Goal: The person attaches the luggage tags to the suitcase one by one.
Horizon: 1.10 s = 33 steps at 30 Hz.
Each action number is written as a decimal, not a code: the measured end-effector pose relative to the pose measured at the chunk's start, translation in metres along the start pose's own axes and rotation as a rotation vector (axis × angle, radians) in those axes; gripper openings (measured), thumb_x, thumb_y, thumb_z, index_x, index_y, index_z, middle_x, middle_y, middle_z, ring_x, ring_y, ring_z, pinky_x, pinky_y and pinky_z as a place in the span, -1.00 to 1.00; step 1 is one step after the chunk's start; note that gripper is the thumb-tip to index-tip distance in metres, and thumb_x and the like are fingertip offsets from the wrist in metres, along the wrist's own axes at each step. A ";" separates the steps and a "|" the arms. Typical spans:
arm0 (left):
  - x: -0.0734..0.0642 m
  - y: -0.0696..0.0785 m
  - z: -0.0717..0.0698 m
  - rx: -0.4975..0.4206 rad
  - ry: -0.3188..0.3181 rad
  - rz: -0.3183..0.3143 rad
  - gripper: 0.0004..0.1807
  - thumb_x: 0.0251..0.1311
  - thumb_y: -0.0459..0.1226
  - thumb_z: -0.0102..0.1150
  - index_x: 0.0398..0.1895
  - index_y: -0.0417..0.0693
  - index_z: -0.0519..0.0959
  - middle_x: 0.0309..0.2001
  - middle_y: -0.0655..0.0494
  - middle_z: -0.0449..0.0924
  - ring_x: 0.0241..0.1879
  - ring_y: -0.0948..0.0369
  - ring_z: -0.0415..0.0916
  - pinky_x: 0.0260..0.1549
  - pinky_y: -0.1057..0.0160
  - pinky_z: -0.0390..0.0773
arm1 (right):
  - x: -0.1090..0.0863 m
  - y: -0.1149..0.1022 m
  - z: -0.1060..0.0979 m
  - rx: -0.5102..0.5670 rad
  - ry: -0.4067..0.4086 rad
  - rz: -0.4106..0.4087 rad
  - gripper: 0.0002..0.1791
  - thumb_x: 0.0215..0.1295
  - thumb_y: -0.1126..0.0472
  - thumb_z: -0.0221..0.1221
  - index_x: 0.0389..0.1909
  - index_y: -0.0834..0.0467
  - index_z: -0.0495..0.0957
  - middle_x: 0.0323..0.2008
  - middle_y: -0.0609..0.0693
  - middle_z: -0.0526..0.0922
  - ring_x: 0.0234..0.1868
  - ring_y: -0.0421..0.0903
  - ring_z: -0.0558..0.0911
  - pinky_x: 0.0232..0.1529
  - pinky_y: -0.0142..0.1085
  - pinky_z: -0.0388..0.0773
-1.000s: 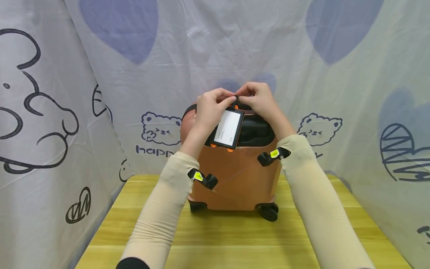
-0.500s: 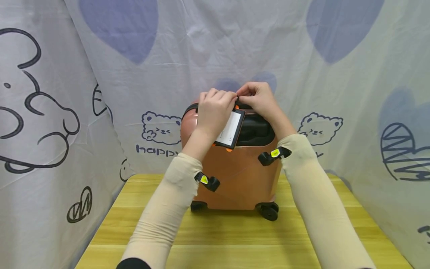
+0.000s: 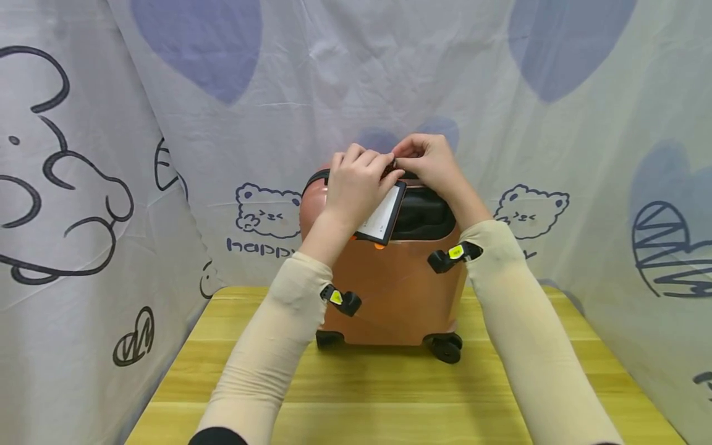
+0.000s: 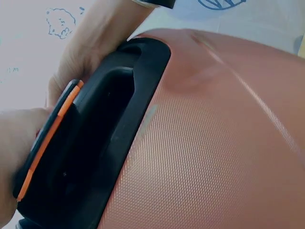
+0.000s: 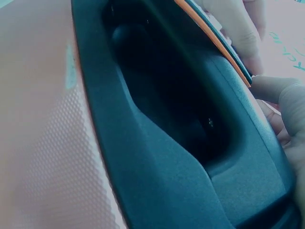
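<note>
An orange-pink suitcase [image 3: 389,290] stands upright, its black recessed handle panel [image 3: 425,213] facing me. Against the panel hangs a luggage tag [image 3: 386,213] with a white card, black frame and orange edge. My right hand [image 3: 434,162] pinches the tag's dark strap at the top of the suitcase between thumb and forefinger. Beside it my left hand [image 3: 356,185] covers the tag's left part, its thumb over the tag's upper corner and its fingers curled close to the strap. The left wrist view shows the tag's orange edge [image 4: 50,138] against that hand. The strap is mostly hidden by fingers.
The suitcase stands on black wheels [image 3: 445,347] on a yellow wood-grain table [image 3: 389,395]. A white curtain [image 3: 356,74] with printed drawings hangs behind and at both sides. A black carry handle lies along the suitcase's top, partly behind the hands.
My left hand has turned over the tag, hiding more of the card, and its thumb has shifted from the strap to the tag's top corner. My right hand keeps its pinch.
</note>
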<state>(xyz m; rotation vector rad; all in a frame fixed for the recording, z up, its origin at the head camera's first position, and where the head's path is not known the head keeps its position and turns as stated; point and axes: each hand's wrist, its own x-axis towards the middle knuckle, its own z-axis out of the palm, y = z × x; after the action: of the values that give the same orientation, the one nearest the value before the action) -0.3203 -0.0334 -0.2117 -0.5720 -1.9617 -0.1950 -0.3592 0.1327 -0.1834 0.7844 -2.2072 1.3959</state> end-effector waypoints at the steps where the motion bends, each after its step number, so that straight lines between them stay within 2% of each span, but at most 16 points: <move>1: 0.000 0.000 -0.001 -0.042 -0.032 -0.038 -0.66 0.36 0.04 0.08 -0.01 0.12 0.69 -0.12 0.17 0.74 -0.10 0.12 0.51 -0.12 0.08 0.43 | 0.000 0.000 0.000 -0.001 0.000 0.002 -0.87 0.21 0.34 0.29 -0.28 0.35 0.67 -0.53 -0.27 0.65 -0.49 -0.24 0.62 -0.36 -0.43 0.56; 4: 0.001 -0.001 -0.002 -0.170 -0.090 -0.170 -0.63 0.30 0.05 0.14 0.03 0.12 0.68 -0.12 0.18 0.74 -0.09 0.12 0.51 -0.11 0.07 0.41 | 0.001 0.001 0.000 0.001 0.000 0.009 -0.87 0.20 0.32 0.31 -0.29 0.33 0.67 -0.52 -0.26 0.66 -0.49 -0.27 0.61 -0.37 -0.45 0.54; 8: 0.002 0.001 -0.001 -0.317 -0.097 -0.335 -0.64 0.24 0.03 0.23 -0.04 0.06 0.69 -0.17 0.18 0.76 -0.11 0.11 0.52 -0.07 0.04 0.37 | -0.001 0.002 0.001 0.001 -0.007 0.018 -0.86 0.20 0.29 0.32 -0.28 0.30 0.67 -0.52 -0.26 0.65 -0.50 -0.26 0.60 -0.38 -0.44 0.53; 11: 0.004 0.001 0.000 -0.394 -0.100 -0.452 -0.66 0.17 0.05 0.29 -0.13 0.06 0.68 -0.20 0.20 0.77 -0.11 0.13 0.52 0.02 0.02 0.31 | -0.001 0.003 0.001 0.002 -0.015 0.020 -0.85 0.22 0.29 0.31 -0.27 0.31 0.67 -0.52 -0.26 0.65 -0.49 -0.26 0.61 -0.37 -0.44 0.54; 13: 0.005 0.001 -0.001 -0.430 -0.108 -0.509 -0.67 0.14 0.07 0.32 -0.19 0.09 0.67 -0.23 0.23 0.77 -0.10 0.15 0.53 0.07 -0.01 0.27 | -0.002 0.004 0.001 0.008 -0.013 0.018 -0.85 0.22 0.30 0.31 -0.28 0.32 0.67 -0.52 -0.26 0.65 -0.49 -0.26 0.61 -0.36 -0.44 0.55; 17: 0.008 0.001 -0.003 -0.471 -0.150 -0.559 -0.70 0.12 0.09 0.32 -0.26 0.13 0.67 -0.26 0.26 0.76 -0.08 0.19 0.54 0.11 -0.04 0.23 | -0.002 0.004 0.001 0.014 0.003 0.004 -0.87 0.20 0.31 0.31 -0.30 0.32 0.67 -0.53 -0.26 0.65 -0.49 -0.25 0.60 -0.38 -0.45 0.53; 24: 0.019 0.002 -0.010 -0.487 -0.258 -0.642 -0.75 0.13 0.07 0.33 -0.34 0.13 0.66 -0.30 0.25 0.72 -0.19 0.22 0.56 0.14 -0.05 0.21 | -0.002 0.001 -0.001 -0.006 0.030 -0.044 -0.90 0.19 0.32 0.32 -0.37 0.31 0.68 -0.58 -0.27 0.64 -0.55 -0.18 0.58 -0.46 -0.43 0.50; 28: 0.022 0.000 -0.008 -0.551 -0.254 -0.673 -0.74 0.12 0.07 0.34 -0.33 0.12 0.67 -0.31 0.22 0.73 -0.18 0.22 0.57 0.23 -0.08 0.13 | -0.002 0.000 -0.001 -0.025 0.042 -0.058 -0.91 0.21 0.33 0.30 -0.38 0.30 0.68 -0.57 -0.28 0.62 -0.56 -0.16 0.55 -0.48 -0.45 0.47; 33: 0.019 -0.003 -0.005 -0.631 -0.231 -0.697 -0.76 0.14 0.04 0.33 -0.30 0.13 0.72 -0.31 0.21 0.76 -0.14 0.26 0.59 0.31 -0.10 0.02 | -0.003 0.003 -0.001 -0.062 0.067 -0.072 -0.91 0.22 0.32 0.29 -0.39 0.29 0.67 -0.58 -0.27 0.59 -0.60 -0.25 0.47 -0.52 -0.47 0.40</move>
<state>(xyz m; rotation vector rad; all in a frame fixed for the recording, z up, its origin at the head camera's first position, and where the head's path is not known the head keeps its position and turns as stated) -0.3244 -0.0323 -0.1925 -0.2785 -2.2558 -1.2601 -0.3591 0.1348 -0.1867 0.7767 -2.1391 1.2946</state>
